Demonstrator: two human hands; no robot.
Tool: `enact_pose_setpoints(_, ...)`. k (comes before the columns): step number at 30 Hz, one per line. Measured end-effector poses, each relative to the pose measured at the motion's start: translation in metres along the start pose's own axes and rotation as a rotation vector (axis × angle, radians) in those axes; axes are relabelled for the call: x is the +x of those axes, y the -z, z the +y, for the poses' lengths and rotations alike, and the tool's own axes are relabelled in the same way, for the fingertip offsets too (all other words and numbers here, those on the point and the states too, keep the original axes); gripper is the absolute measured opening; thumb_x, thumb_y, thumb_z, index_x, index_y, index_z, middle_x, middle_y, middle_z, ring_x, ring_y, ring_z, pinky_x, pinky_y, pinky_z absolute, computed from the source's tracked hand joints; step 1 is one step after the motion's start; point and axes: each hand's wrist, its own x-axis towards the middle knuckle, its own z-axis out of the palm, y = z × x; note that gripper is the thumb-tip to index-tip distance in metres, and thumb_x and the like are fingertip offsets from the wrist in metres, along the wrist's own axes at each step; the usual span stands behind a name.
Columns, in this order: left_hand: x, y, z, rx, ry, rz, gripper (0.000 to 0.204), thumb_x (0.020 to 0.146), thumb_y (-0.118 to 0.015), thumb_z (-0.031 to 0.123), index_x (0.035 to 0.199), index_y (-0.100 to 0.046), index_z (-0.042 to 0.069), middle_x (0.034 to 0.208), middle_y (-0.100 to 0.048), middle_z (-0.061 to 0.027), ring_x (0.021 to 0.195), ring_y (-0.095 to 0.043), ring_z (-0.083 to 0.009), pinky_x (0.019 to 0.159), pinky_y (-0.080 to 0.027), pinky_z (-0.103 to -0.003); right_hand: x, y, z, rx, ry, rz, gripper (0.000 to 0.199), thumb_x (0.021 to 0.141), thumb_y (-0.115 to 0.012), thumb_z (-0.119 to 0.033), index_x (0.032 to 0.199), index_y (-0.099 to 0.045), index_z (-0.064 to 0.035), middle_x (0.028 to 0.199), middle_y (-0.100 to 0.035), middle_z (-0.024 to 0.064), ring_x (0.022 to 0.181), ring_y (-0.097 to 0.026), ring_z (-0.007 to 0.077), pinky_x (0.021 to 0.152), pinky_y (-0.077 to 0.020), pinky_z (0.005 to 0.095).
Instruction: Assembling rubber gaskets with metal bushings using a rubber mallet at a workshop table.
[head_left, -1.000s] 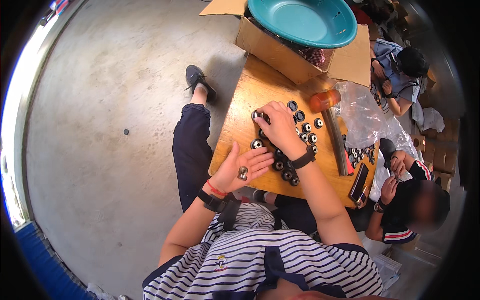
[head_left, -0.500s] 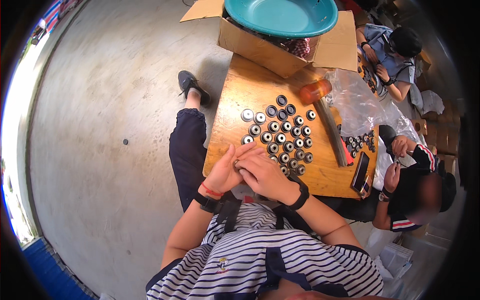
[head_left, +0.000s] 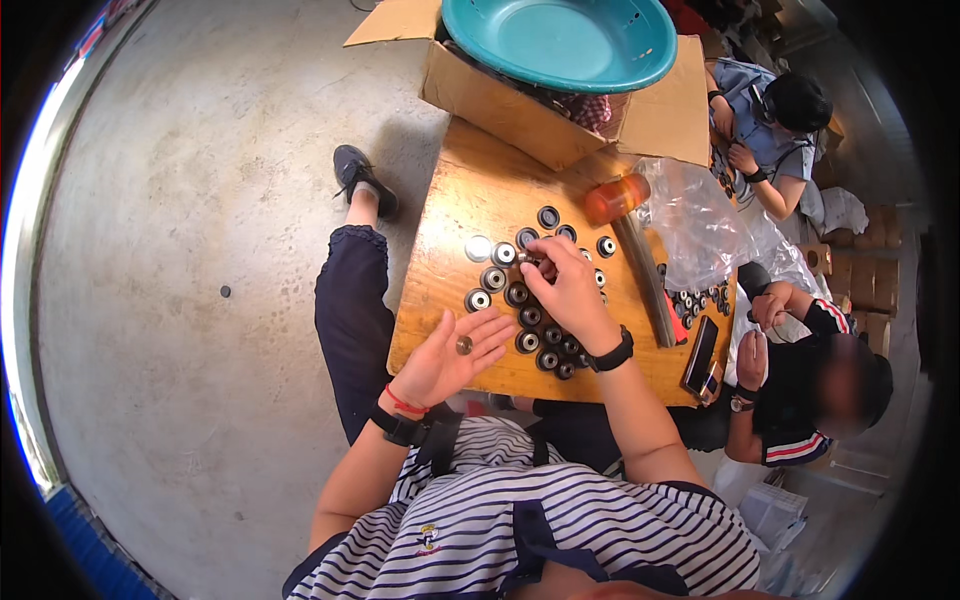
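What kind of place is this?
Probably a small workshop doing hand assembly: a low wooden table on bare concrete floor, rows of small black round parts, a mallet and people seated around it.

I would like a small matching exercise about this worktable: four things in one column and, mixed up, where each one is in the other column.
Things:
1. small metal ring
2. teal basin
3. orange-headed mallet
4. phone

Places:
A. on top of the cardboard box
B. near the table's right edge, beside a red-handled tool
C. in the open palm of the left hand
D. on the table next to the clear plastic bag

Pairs: 1-C, 2-A, 3-D, 4-B
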Motion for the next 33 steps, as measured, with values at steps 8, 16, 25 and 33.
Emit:
enact_pose_setpoints(8, 0.000, 0.000, 0.000, 0.033, 0.022, 0.002, 0.067, 0.102, -0.021, 0.049, 0.146, -0.024, -0.002, 0.150, -0.030, -0.0223, 0.142, -0.026, -0.0329, 0.116, -0.023, -0.043, 0.028, 0.000, 0.025, -0.236, 0.042, 0.044, 0.020, 0.080, -0.067, -0.010, 0.098, -0.064, 0.0002, 0.091, -0.061, 0.0145, 0.079, -0.061, 0.0311, 0.071, -0.0494, 0.0384)
enact_pose_setpoints(16, 0.001, 0.000, 0.000, 0.041, 0.027, -0.003, 0.067, 0.102, -0.019, 0.049, 0.146, -0.024, -0.001, 0.150, -0.030, -0.0223, 0.142, -0.026, -0.0335, 0.116, -0.022, -0.043, 0.030, -0.004, 0.022, -0.297, 0.039, 0.019, 0.018, 0.081, -0.066, -0.012, 0.095, -0.063, -0.0006, 0.092, -0.060, 0.0147, 0.088, -0.060, 0.0342, 0.077, -0.0491, 0.0420)
enact_pose_setpoints(25, 0.003, 0.002, -0.002, 0.076, 0.021, 0.033, 0.075, 0.100, -0.022, 0.056, 0.147, -0.021, -0.002, 0.149, -0.030, -0.0224, 0.140, -0.028, -0.0342, 0.116, -0.022, -0.045, 0.021, -0.003, 0.007, -0.356, 0.121, 0.119, 0.020, 0.081, -0.066, -0.015, 0.095, -0.063, -0.0024, 0.089, -0.058, 0.0132, 0.088, -0.057, 0.0320, 0.076, -0.0469, 0.0414)
enact_pose_setpoints(33, 0.001, 0.005, -0.003, 0.107, 0.020, 0.060, 0.079, 0.098, -0.017, 0.062, 0.143, -0.030, -0.002, 0.139, -0.041, -0.0192, 0.130, -0.040, -0.0344, 0.106, -0.035, -0.051, -0.063, -0.045, -0.038, -0.101, 0.413, -0.067, 0.022, 0.077, -0.068, -0.014, 0.095, -0.061, -0.0037, 0.104, -0.057, 0.0090, 0.094, -0.058, 0.0259, 0.079, -0.0483, 0.0352)
